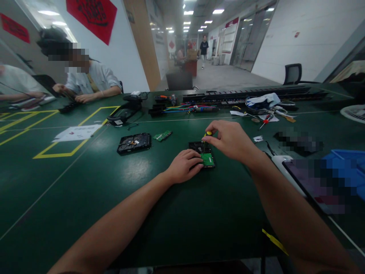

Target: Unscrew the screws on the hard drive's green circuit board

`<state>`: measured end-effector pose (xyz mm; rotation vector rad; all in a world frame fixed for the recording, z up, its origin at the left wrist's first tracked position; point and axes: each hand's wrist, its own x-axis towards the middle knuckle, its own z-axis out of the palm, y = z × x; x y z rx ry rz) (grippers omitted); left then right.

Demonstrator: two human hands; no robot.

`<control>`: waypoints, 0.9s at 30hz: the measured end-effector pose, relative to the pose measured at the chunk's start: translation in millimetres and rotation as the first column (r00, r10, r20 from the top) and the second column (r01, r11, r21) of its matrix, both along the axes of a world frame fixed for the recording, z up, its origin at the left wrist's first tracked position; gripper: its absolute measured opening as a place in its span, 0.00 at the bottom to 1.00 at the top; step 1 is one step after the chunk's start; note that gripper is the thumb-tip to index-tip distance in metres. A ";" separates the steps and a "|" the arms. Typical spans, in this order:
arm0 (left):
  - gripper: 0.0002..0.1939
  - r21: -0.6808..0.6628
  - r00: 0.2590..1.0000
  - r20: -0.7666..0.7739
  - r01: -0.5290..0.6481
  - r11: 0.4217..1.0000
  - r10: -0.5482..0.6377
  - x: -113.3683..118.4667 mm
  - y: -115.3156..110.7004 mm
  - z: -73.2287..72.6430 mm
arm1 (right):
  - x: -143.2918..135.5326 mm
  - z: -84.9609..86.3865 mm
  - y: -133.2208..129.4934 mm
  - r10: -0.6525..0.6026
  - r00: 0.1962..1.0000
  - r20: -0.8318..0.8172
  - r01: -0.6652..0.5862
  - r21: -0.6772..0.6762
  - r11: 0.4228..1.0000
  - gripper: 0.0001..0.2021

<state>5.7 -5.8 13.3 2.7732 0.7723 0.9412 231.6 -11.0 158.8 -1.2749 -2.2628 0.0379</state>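
A black hard drive [196, 146] with a green circuit board [208, 160] on its upper face lies in front of me. My left hand [186, 166] grips its left side, fingers over the edge and touching the board. Between the thumb and fingers of my right hand [229, 140] is a small screwdriver [209, 133] with a yellow and black handle. It stands upright, shaft pointing down at the drive; where the tip touches I cannot tell. Left of it lies a loose green circuit board [162, 136], and beyond that a second hard drive [134, 143].
A white paper [76, 133] lies inside yellow tape at left. Along the back are an orange and black power tool [165, 99], colored cables [182, 109] and a red screwdriver [267, 120]. A phone-like device [302, 179] and blue bin [346, 167] stand right. Another person [94, 78] works at far left.
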 end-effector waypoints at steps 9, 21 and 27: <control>0.14 0.001 1.000 -0.003 -0.002 1.000 0.002 0.5 -0.5 0.7 | -1.7 -2.3 2.9 -0.072 0.997 0.037 0.071 0.026 0.997 0.13; 0.15 0.004 1.000 -0.009 -0.001 1.000 0.001 0.8 0.4 0.0 | -1.4 4.8 -6.2 0.016 0.998 -0.054 -0.022 -0.116 0.993 0.16; 0.15 0.000 1.000 -0.009 0.001 1.000 -0.001 0.9 -0.8 1.8 | -1.1 5.5 -4.1 -0.038 0.999 -0.013 0.037 -0.058 0.998 0.10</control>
